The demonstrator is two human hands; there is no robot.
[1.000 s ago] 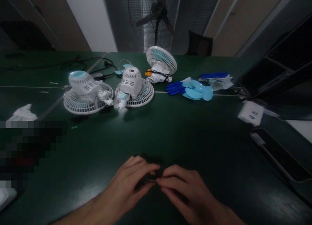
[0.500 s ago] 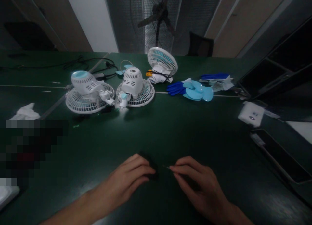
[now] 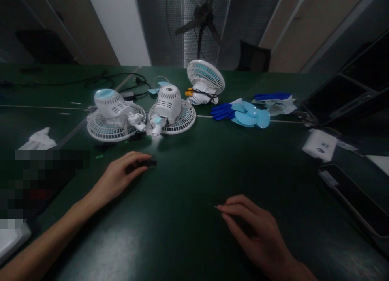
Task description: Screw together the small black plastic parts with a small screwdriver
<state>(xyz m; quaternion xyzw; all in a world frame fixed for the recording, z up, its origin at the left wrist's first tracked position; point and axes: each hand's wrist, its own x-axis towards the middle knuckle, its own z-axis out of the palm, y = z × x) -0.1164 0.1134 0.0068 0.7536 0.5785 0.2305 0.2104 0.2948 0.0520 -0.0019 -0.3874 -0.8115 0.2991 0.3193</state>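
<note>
My left hand [image 3: 123, 171] is closed round a small black object [image 3: 148, 163] at the left of centre, just below the white fans. Its details are too dark to make out. Lower right, my right hand [image 3: 255, 228] pinches a thin, small item [image 3: 215, 206] between thumb and fingertips, its tip pointing left. Beyond my left hand, one white fan [image 3: 117, 114] lies face down, with a second fan [image 3: 170, 108] beside it on the right. A third fan [image 3: 205, 81] leans tilted farther back, a dark cord round its base.
Light blue fan blades [image 3: 251, 114] rest by blue gloves [image 3: 221, 110] on the green table [image 3: 182, 240]. To the right are a white box [image 3: 319, 144] and a dark phone-like device [image 3: 355, 200]. White tissue [image 3: 39, 140] lies left; black cables run behind the fans.
My left hand has moved forward and left, towards the fans, with the black object in it. My right hand stays nearly in place, still pinching the thin item. The view has shifted slightly.
</note>
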